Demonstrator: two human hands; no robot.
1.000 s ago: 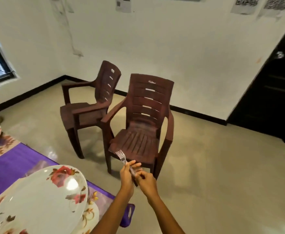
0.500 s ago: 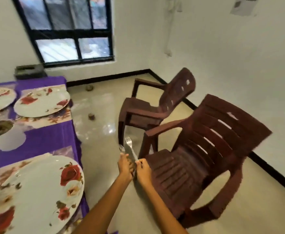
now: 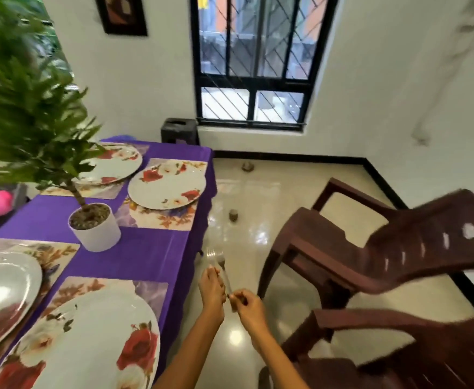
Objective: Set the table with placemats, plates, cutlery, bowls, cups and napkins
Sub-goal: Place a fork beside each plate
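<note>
Over the floor just right of the table, my left hand (image 3: 212, 287) grips metal forks (image 3: 216, 258) by their handles, tines pointing up. My right hand (image 3: 245, 303) pinches the lower end of one fork handle. On the purple tablecloth (image 3: 145, 256) lie floral placemats (image 3: 157, 220) with several white rose-patterned plates: one nearest me (image 3: 89, 346), one at the left edge (image 3: 2, 293), one at the far right (image 3: 167, 186) and one behind the plant (image 3: 112, 164).
A potted plant in a white pot (image 3: 95, 228) stands mid-table. Two brown plastic chairs (image 3: 384, 262) stand to the right, one close by my right arm (image 3: 412, 346). Shiny tiled floor lies between table and chairs. A barred window (image 3: 254, 60) is ahead.
My view has swung left from the chairs to the table and window. Both hands still hold the forks; the right hand has slid down to the handle ends.
</note>
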